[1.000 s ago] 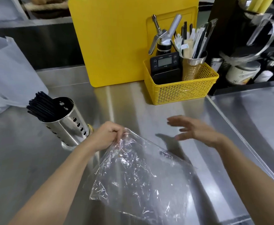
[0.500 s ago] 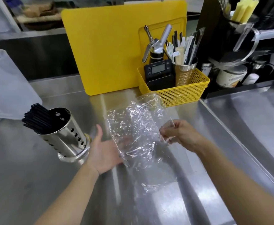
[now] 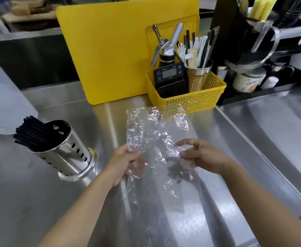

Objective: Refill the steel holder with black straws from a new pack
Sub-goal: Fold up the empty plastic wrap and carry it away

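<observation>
A perforated steel holder (image 3: 69,155) stands at the left of the steel counter. A bunch of black straws (image 3: 31,133) leans out of it to the left. An empty, crinkled clear plastic bag (image 3: 157,138) is stretched flat above the counter's middle. My left hand (image 3: 124,162) pinches the bag's left edge and my right hand (image 3: 202,156) pinches its right edge. No straws show inside the bag.
A yellow cutting board (image 3: 114,50) leans against the back. A yellow basket (image 3: 190,97) right of it holds a digital scale, a cream whipper and a cup of wrapped utensils. A white plastic bag (image 3: 1,104) lies far left. A step in the counter (image 3: 253,148) runs down the right side.
My left hand let go of the bag, then took its left edge again. My right hand took the right edge. The bag now hangs spread between both hands.
</observation>
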